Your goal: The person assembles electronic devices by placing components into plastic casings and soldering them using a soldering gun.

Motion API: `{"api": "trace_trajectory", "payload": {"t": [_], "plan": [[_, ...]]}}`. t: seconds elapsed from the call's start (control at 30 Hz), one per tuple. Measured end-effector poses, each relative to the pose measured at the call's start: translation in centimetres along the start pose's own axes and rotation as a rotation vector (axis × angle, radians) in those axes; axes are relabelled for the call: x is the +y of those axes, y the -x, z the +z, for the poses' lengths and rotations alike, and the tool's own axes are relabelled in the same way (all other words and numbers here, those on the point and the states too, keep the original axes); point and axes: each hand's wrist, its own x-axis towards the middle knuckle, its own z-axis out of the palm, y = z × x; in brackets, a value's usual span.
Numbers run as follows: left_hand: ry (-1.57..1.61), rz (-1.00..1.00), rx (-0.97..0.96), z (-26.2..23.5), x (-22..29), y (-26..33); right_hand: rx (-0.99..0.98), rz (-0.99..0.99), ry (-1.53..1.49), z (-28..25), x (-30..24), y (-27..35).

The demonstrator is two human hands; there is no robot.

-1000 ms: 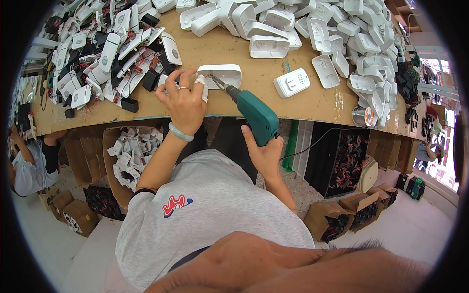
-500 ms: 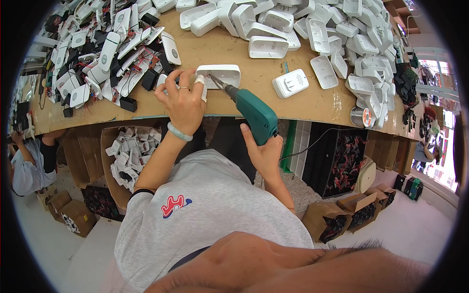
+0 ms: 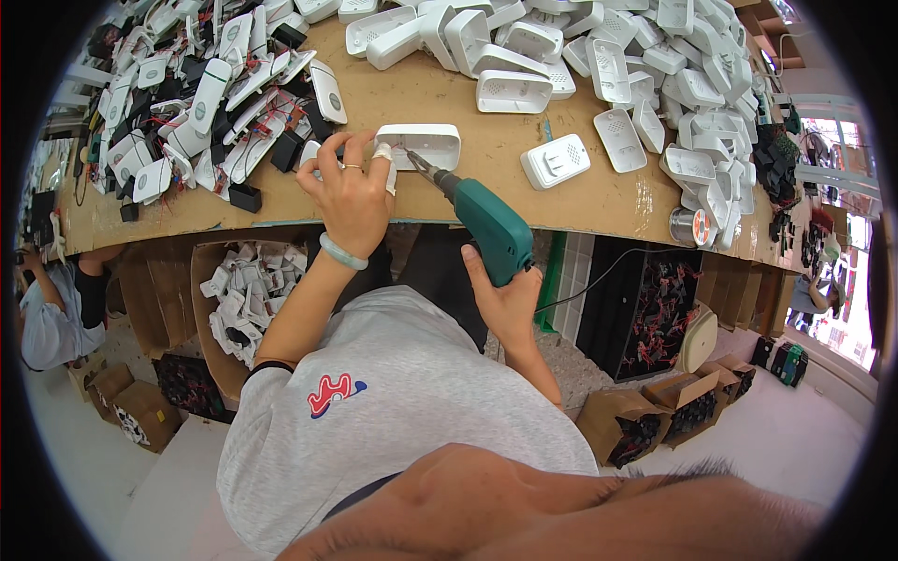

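A white plastic housing point(image 3: 432, 141) lies on its side near the table's front edge, its hollow facing me. My left hand point(image 3: 354, 187) grips its left end with curled fingers; one fingertip is wrapped in white tape. What the fingertips pinch inside is partly hidden. In my right hand point(image 3: 510, 304) is a green pistol-shaped soldering gun point(image 3: 494, 224), its metal tip pointing into the housing close to my left fingertips. To the right lies another white housing point(image 3: 557, 162), closed, with plug prongs facing up.
White shells point(image 3: 514, 91) are heaped at the back and right. Wired white parts with black blocks point(image 3: 245, 197) pile up at left. A solder spool point(image 3: 689, 226) stands near the right front edge. Below are a carton of white pieces point(image 3: 251, 294) and a black crate point(image 3: 645, 309).
The soldering gun has shifted very slightly right, its tip drawn back a little from my left fingertips. My left hand and the housing stay in place.
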Motion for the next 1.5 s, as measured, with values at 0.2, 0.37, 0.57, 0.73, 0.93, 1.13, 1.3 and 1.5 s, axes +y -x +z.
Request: {"api": "trace_trajectory", "payload": {"t": [0.2,0.37,0.57,0.73,0.93,1.13,1.3,1.5], "plan": [[-0.004,0.003,0.002,0.0,0.1,0.0,0.002,0.065,-0.060,-0.4,0.8,0.8],[-0.005,0.001,-0.015,-0.1,0.0,0.0,-0.065,0.164,-0.045,-1.0,0.4,1.0],[-0.005,0.010,-0.028,-0.3,0.2,0.0,-0.046,0.167,-0.045,-1.1,0.5,1.3],[-0.055,0.003,-0.038,-0.6,0.0,0.4,-0.023,0.178,-0.072,-1.3,0.4,1.6],[0.324,0.151,-0.006,-3.7,-2.6,2.2,0.049,0.197,-0.116,-2.3,0.2,2.4],[0.252,0.617,-0.417,-6.1,-6.9,2.1,0.064,0.216,-0.194,-2.9,0.0,2.7],[0.245,0.858,-0.320,-3.6,-7.5,2.9,0.072,0.184,-0.190,-2.6,-0.1,2.9],[0.325,0.434,-0.143,-3.0,-4.1,2.1,0.072,0.193,-0.218,-2.6,0.0,3.0]]}}
